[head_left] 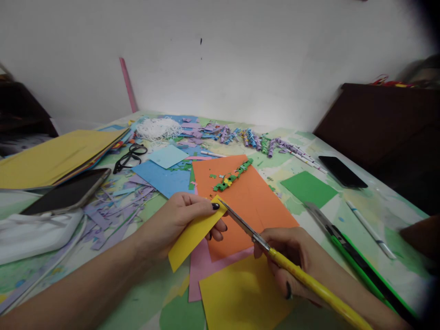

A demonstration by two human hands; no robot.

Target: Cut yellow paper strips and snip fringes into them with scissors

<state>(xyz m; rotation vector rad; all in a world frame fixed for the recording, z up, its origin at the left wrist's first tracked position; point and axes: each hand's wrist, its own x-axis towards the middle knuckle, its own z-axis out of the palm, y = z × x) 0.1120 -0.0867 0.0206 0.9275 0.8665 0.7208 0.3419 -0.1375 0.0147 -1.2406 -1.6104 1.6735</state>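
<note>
My left hand (192,213) pinches a yellow paper strip (192,240) between thumb and fingers, near the strip's upper end. In my right hand (292,256) are scissors with yellow handles (305,277), their blades pointing up and left. The blade tips meet the strip's top corner beside my left thumb; whether they cut into it I cannot tell. Just beyond, a green curled paper piece (237,175) with a small yellow shape on it lies on an orange sheet (247,206). Below my hands are a yellow sheet (240,293) and a pink sheet (194,275).
A green box cutter (357,259) lies right of my right hand, near a green square (309,189) and a phone (342,172). To the left are another phone (72,190), glasses (130,156) and purple scraps (113,215). White string (158,129) and paper curls (250,137) lie toward the wall.
</note>
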